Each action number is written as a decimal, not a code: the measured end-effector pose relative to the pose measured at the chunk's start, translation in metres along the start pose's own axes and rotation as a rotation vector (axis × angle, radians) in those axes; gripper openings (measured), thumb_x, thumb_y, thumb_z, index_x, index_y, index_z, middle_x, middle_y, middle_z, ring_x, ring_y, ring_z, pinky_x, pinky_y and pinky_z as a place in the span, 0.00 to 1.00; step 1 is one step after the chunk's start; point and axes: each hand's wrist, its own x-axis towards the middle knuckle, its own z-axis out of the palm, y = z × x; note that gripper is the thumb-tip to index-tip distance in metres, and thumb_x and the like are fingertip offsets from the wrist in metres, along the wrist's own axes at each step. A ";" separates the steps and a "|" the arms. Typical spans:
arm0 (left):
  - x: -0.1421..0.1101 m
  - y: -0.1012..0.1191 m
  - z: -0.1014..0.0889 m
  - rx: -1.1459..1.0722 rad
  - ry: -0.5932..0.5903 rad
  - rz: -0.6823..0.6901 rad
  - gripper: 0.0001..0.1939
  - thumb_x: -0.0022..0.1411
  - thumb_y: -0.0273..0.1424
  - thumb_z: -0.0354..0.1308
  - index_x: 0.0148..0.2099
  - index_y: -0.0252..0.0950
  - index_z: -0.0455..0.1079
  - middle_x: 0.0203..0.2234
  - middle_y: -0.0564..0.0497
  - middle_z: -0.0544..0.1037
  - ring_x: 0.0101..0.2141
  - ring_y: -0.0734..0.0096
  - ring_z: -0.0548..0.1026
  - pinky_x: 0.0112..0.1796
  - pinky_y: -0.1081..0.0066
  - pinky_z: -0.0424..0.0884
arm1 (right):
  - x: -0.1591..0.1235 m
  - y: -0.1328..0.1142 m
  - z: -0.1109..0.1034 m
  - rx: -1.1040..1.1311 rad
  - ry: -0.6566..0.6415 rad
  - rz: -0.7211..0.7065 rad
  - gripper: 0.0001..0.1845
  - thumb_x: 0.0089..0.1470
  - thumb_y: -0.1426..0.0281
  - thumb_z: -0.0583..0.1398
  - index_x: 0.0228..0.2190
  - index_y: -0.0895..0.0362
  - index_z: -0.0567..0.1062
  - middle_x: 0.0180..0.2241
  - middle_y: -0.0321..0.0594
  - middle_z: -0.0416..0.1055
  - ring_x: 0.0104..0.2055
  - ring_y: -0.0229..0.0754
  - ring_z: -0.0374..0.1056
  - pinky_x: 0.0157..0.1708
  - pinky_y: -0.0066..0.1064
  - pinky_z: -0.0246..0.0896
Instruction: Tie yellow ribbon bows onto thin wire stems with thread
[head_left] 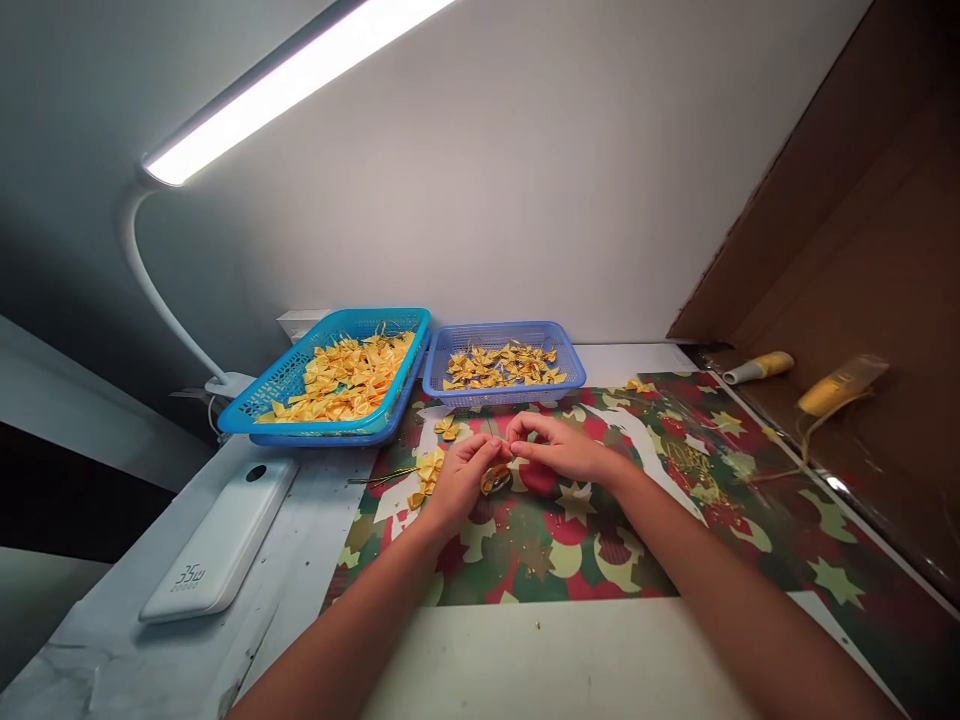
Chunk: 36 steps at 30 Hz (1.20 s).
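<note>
My left hand (463, 474) and my right hand (559, 448) meet over the patterned sheet, fingertips pinched together and nearly touching. What they pinch is too small to make out; a thin dark strand seems to rise from between them. Just under the fingers shows a shiny gold loop-shaped piece (495, 480), and I cannot tell whether it hangs from them or rests on the sheet. Beside my left hand lie yellow ribbon bows (430, 468) with thin stems pointing left. Another small yellow bow (447, 428) is slightly farther back.
A blue basket (247, 412) heaped with yellow bows stands at the back left, stacked on another. Next to it is a purple-blue basket (504, 396) of gold bows. A white power bank (217, 545), a lamp (142, 260) and a yellow thread spool (832, 388) flank the sheet (570, 560).
</note>
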 end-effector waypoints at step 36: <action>0.003 0.006 -0.006 0.412 -0.032 0.148 0.17 0.61 0.37 0.45 0.21 0.38 0.56 0.25 0.53 0.62 0.28 0.69 0.62 0.32 0.69 0.62 | 0.006 0.018 0.016 -0.081 0.438 -0.036 0.07 0.47 0.66 0.63 0.23 0.57 0.73 0.27 0.37 0.70 0.31 0.39 0.62 0.33 0.31 0.56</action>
